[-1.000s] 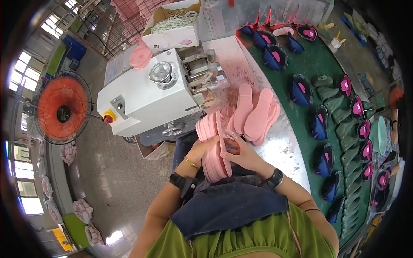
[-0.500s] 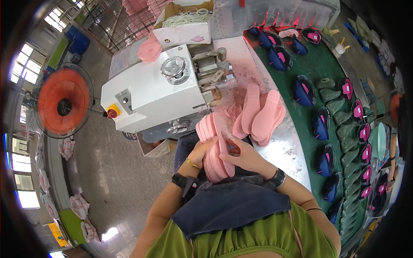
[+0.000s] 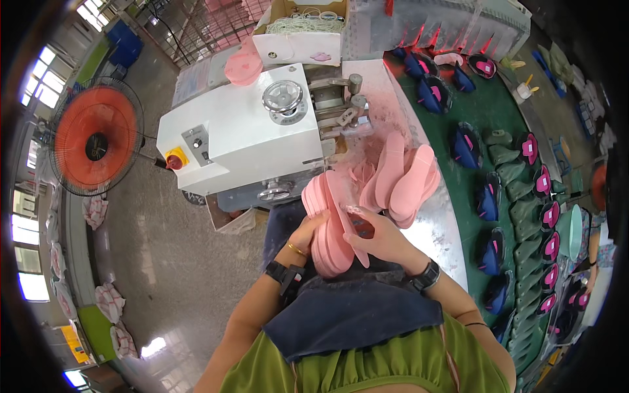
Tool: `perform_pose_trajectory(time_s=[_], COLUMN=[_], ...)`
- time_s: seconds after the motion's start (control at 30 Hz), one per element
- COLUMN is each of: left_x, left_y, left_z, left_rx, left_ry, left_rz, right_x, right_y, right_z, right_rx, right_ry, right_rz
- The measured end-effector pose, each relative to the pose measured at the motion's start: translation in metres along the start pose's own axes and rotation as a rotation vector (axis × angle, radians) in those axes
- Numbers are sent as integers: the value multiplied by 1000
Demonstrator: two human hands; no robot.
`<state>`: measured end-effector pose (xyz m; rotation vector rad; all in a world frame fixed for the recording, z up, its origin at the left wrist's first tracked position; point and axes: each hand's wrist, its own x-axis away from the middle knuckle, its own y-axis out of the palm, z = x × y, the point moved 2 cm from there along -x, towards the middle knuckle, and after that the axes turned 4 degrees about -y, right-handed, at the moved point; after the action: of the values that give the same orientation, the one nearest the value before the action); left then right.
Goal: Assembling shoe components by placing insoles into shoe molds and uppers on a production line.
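Observation:
A thick stack of pink insoles (image 3: pixel 319 226) stands on edge over my lap, with my left hand (image 3: pixel 308 230) wrapped round its left side. My right hand (image 3: pixel 380 237) pinches a single pink insole (image 3: pixel 347 208) at the stack's right face; its lower end is tilted away from the others. Just beyond my right hand, a fanned pile of pink insoles (image 3: pixel 411 180) lies on the metal tabletop. Ahead of the stack is a white machine (image 3: pixel 242 114) with a handwheel, and pink dust covers the surface beside its metal rollers.
At right, a green conveyor belt (image 3: pixel 445 131) carries dark blue shoe uppers and green shoe lasts (image 3: pixel 514 171). An orange fan (image 3: pixel 97 141) stands at left. Behind the machine sits a box of pale cords (image 3: pixel 301 39). An open carton (image 3: pixel 229 219) is below the machine.
My right hand has moved slightly right, drawing one insole's lower end away from the stack. The left hand keeps its hold, and the whole view has shifted a little.

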<state>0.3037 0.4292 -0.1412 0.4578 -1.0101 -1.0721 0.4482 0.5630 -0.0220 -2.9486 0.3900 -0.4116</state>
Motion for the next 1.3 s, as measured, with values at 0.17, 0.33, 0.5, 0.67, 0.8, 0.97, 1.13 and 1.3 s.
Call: perform_pose_trajectory(time_s=[0.17,0.33,0.5,0.67,0.8,0.97,1.13,1.3], left_x=[8,5,22,41,39,43,40,41], left_y=[-7,-11,-30,-23,-17,-35,-37,-29], left_z=[2,-3,-6,-5,-8,-12,-16,-14], left_rx=[43,153,148,107,73,106,188,80], left_ry=[39,35,90,131,119,135,34,97], left_rz=[95,57,103,116,91,89,-1,50], right_x=[-2,-14,-32,-90,-132,-116,-105,-133], right_y=[-4,-7,-39,-90,-135,-123,-149,-144], right_z=[15,59,77,88,83,43,42,65], right_rx=[13,-496,-738,-594,-244,-175,575,397], right_ry=[-86,-46,16,-145,-78,35,-263,-14], right_rz=[217,294,466,645,721,653,825,732])
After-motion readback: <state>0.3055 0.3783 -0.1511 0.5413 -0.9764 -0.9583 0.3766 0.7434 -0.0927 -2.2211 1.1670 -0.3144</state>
